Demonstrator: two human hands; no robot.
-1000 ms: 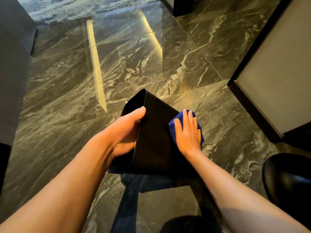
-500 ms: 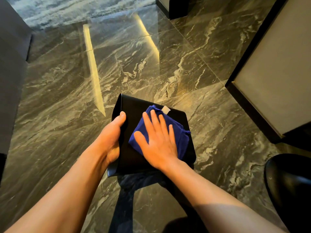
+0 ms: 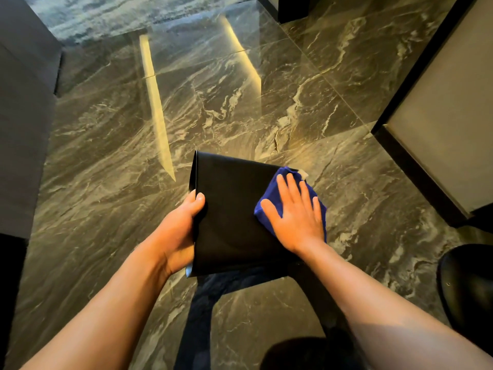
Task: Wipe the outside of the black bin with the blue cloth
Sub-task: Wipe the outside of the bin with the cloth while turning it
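Observation:
The black bin (image 3: 229, 209) lies tipped on its side above the marble floor, one flat side facing up at me. My left hand (image 3: 178, 231) grips its rim on the left edge, thumb on the outer face and fingers hidden inside. My right hand (image 3: 296, 212) lies flat with fingers spread, pressing the blue cloth (image 3: 286, 177) against the right part of the bin's upper face. The cloth sticks out beyond my fingertips and past the bin's right edge, a small white tag showing at its far corner.
Glossy dark marble floor (image 3: 186, 108) stretches all around. A grey panel with a black base (image 3: 440, 124) stands at the right. A dark wall (image 3: 21, 129) runs along the left. A round black object (image 3: 469, 284) sits at the right near edge. My dark trouser leg (image 3: 202, 303) shows under the bin.
The bin has turned so a broad side faces up. My right hand slid the cloth from the right side to the middle, then back toward the right edge.

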